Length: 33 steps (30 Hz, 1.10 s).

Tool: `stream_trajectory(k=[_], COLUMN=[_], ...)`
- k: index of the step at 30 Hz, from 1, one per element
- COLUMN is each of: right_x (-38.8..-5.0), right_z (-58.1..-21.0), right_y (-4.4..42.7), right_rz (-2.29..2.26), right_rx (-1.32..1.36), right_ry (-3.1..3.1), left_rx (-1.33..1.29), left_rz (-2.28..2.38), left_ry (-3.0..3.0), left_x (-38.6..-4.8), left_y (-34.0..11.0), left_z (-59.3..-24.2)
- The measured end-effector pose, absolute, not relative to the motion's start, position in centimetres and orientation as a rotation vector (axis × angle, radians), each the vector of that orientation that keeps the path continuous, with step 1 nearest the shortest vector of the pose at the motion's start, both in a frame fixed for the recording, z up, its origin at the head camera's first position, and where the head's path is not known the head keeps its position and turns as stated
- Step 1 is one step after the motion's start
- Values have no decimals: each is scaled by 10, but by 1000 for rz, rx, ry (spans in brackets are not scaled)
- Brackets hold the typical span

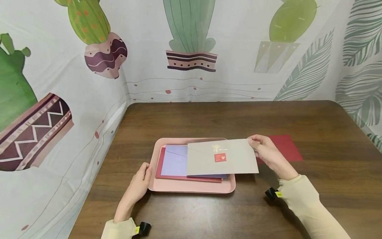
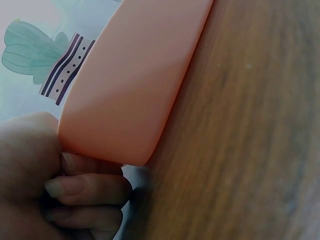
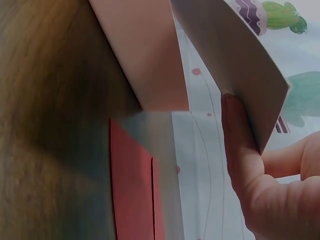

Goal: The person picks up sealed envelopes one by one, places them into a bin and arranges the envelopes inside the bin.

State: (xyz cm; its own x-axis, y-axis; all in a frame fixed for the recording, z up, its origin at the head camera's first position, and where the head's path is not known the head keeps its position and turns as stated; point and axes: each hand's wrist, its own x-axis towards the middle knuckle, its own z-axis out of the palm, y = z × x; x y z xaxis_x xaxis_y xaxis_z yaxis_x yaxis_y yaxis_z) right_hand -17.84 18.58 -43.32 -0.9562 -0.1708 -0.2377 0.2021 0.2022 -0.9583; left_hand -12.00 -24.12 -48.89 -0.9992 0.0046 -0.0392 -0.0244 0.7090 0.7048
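Observation:
A pink tray (image 1: 191, 189) stands on the table, holding a lavender envelope (image 1: 174, 162) on top of a red envelope (image 1: 159, 166). At the tray's left end my left hand (image 1: 140, 179) grips the rim; in the left wrist view its fingers (image 2: 90, 189) are curled against the tray's outer wall (image 2: 125, 90). Thumb and fingers of my right hand (image 1: 265, 151) pinch the right end of a grey envelope (image 1: 203, 162), which bears a small red "just for you" sticker and gold print. This envelope is above the tray's right part, covering much of the lavender one.
Another red envelope (image 1: 285, 147) lies on the table right of the tray, partly behind my right hand. The brown wooden table (image 1: 191, 119) meets a cactus-print cloth (image 1: 238, 66) at its back and left.

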Motion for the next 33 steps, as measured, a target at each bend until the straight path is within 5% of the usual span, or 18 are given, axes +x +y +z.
stream_trajectory(k=[33], right_x=[-182], right_z=[-439], right_y=[131], right_rz=[-1822], right_rx=[-18], right_ry=[2124], left_rx=[-14], left_rz=[1177], left_ry=[2868], left_x=[-118], left_y=[-242], left_z=[-489])
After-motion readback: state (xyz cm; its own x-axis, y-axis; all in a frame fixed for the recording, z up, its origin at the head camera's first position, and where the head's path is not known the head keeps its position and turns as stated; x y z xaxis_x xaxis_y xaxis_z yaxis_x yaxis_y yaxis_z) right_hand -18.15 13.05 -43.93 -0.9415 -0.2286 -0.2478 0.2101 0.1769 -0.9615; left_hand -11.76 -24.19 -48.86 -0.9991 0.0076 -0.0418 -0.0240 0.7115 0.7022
